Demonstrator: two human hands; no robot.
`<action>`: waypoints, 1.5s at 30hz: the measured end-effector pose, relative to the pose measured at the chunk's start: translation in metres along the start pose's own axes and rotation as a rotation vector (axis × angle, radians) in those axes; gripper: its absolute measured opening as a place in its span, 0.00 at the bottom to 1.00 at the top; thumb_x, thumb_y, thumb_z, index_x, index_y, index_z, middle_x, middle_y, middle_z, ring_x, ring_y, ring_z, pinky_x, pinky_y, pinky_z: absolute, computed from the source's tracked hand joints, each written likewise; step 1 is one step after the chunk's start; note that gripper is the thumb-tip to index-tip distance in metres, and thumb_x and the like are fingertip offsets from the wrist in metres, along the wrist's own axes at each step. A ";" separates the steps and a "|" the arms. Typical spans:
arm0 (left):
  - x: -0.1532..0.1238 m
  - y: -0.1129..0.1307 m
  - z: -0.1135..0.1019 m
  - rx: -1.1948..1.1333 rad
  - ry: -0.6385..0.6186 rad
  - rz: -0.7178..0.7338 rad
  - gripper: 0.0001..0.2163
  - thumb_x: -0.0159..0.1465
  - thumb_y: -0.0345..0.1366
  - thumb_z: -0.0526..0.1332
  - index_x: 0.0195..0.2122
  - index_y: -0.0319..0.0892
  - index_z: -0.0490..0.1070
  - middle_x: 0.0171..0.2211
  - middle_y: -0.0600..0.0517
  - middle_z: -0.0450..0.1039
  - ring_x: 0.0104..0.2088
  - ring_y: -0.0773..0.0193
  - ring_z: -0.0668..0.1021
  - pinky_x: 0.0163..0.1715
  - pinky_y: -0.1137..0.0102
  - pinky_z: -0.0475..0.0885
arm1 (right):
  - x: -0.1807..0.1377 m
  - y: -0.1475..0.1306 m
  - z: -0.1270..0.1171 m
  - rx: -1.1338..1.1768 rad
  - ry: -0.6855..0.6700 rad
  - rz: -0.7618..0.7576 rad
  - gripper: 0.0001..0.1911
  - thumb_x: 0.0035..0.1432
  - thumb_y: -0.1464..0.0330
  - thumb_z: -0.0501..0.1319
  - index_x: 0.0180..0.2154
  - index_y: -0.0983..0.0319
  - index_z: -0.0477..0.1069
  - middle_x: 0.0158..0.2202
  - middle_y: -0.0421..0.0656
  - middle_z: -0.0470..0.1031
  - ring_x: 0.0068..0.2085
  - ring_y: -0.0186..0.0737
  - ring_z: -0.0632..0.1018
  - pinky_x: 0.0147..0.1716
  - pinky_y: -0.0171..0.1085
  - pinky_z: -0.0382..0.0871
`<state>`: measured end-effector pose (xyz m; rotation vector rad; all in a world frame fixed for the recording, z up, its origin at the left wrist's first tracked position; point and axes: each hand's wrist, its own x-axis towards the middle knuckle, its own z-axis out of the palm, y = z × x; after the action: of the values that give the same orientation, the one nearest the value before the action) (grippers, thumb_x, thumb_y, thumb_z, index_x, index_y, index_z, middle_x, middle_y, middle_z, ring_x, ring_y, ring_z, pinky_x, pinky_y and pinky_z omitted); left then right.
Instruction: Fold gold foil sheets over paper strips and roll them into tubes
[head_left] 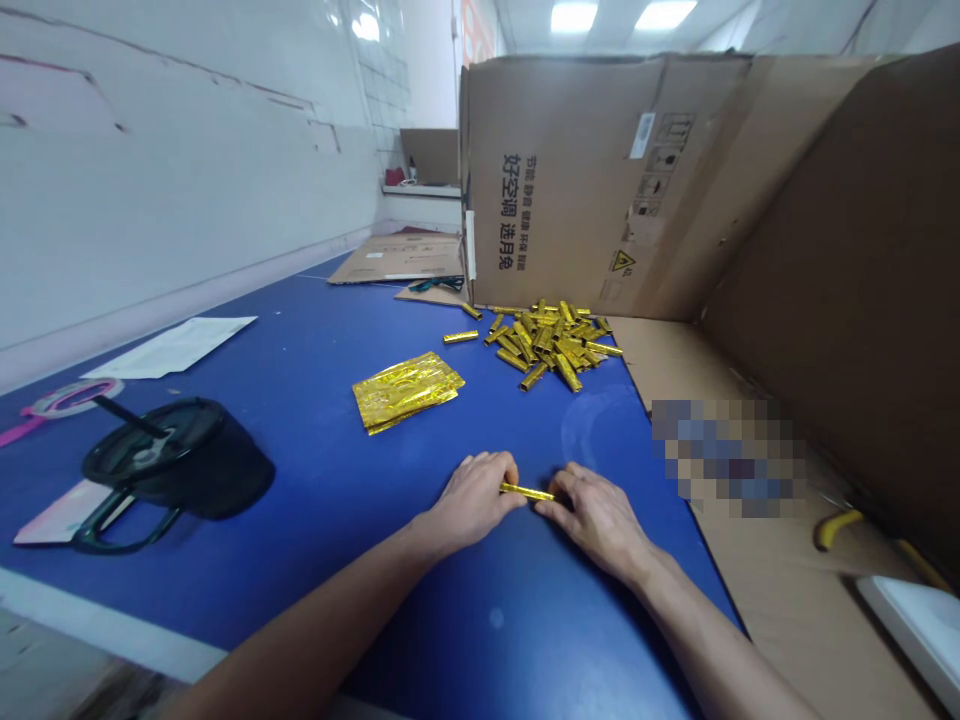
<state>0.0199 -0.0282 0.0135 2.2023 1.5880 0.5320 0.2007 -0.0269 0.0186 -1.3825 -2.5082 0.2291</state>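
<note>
Head view: one slim gold foil roll (pixel 528 491), narrow and shiny, held near-level just above or on the table (pixel 322 490), which of the two cannot be told; left hand (pixel 480 490) with fingers pinched on its left end, right hand (pixel 596 515) with fingers pinched on its right end, a short glossy length showing between them. Table surface smooth, deep blue, with faint pale smears. Beyond the left hand, one stack of foil sheets (pixel 407 392), flat, rectangular, crinkled, bright gold, edges slightly out of line. Farther back, one loose heap of foil tubes (pixel 551 340), short, gold, some with open ends showing, lying at all angles; a few strays at its left side. At left, one dark mug (pixel 225 465), glossy, rounded, lidded, with a looped handle and a black straw (pixel 129 415); behind it, one pale paper sheet (pixel 176 347), flat and thin. Behind the heap, one large cardboard box (pixel 570 190), brown, matt, printed in black, with a yellow warning triangle. At right, one white slab (pixel 915 625), smooth, with rounded corner, partly out of frame.
</note>
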 end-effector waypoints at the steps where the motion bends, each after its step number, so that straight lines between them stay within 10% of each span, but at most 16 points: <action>1: 0.000 0.000 -0.001 -0.033 -0.002 -0.007 0.04 0.53 0.35 0.59 0.28 0.42 0.63 0.28 0.56 0.67 0.32 0.64 0.69 0.32 0.71 0.60 | 0.000 -0.001 0.000 0.012 -0.003 -0.001 0.14 0.56 0.58 0.52 0.27 0.60 0.64 0.27 0.39 0.68 0.27 0.34 0.70 0.26 0.32 0.58; 14: -0.001 -0.007 0.003 -0.527 0.019 -0.071 0.06 0.52 0.36 0.58 0.27 0.40 0.62 0.22 0.59 0.63 0.24 0.71 0.67 0.23 0.76 0.60 | -0.004 -0.008 0.003 0.086 -0.014 0.002 0.18 0.61 0.61 0.44 0.22 0.60 0.62 0.21 0.37 0.68 0.23 0.32 0.69 0.24 0.31 0.53; 22: 0.003 -0.009 0.001 -0.946 -0.180 -0.136 0.14 0.54 0.44 0.57 0.29 0.36 0.65 0.20 0.52 0.70 0.16 0.73 0.68 0.16 0.78 0.59 | -0.007 -0.015 0.014 0.200 0.058 -0.009 0.20 0.61 0.63 0.42 0.21 0.60 0.59 0.19 0.37 0.63 0.21 0.31 0.63 0.23 0.30 0.53; 45: 0.002 -0.009 -0.004 -1.041 -0.163 -0.171 0.16 0.52 0.47 0.59 0.27 0.36 0.65 0.19 0.52 0.71 0.15 0.74 0.67 0.15 0.78 0.58 | -0.008 -0.023 0.014 0.353 0.053 0.043 0.20 0.59 0.60 0.42 0.18 0.61 0.52 0.16 0.35 0.52 0.19 0.29 0.55 0.21 0.31 0.47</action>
<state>0.0112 -0.0237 0.0122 1.2704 1.0192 0.8466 0.1818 -0.0456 0.0103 -1.2785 -2.2579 0.6035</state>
